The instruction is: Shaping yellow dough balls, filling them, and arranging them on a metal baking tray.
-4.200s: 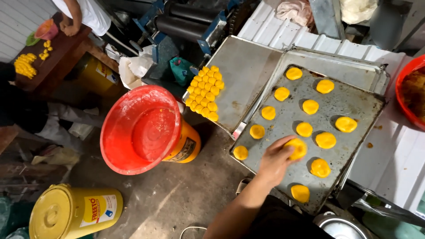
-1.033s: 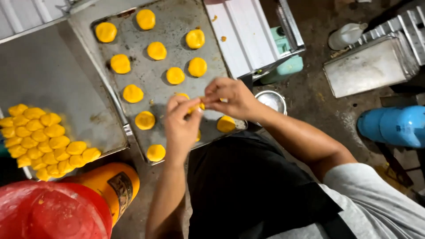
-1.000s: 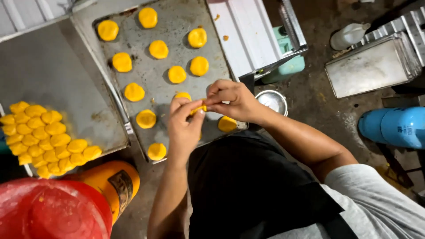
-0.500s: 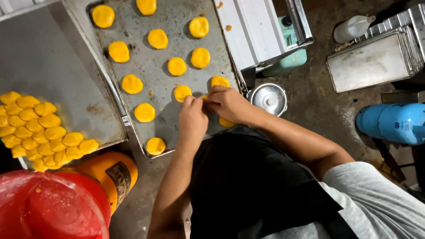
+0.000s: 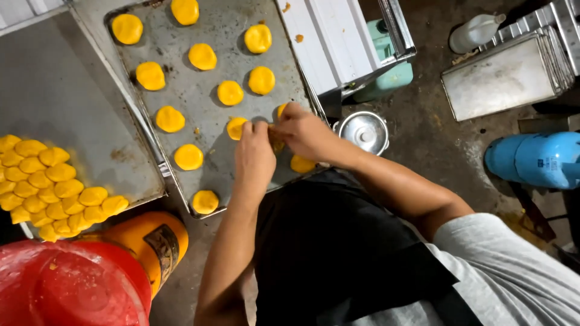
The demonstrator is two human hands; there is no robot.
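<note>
A grey baking tray holds several flat yellow dough rounds in rows. My left hand and my right hand meet fingertip to fingertip over the tray's near right part. Between them they pinch a yellow dough piece, mostly hidden by the fingers. One round lies just left of my left fingers, and another sits under my right wrist by the tray's edge.
A second tray on the left carries a heap of yellow dough balls. A red tub and an orange container stand below it. A metal pot lid, stacked trays and a blue gas cylinder are on the right.
My hands have moved down onto the tray with the dough piece still between them. The view has shifted slightly; the rounds on the tray stay where they were.
</note>
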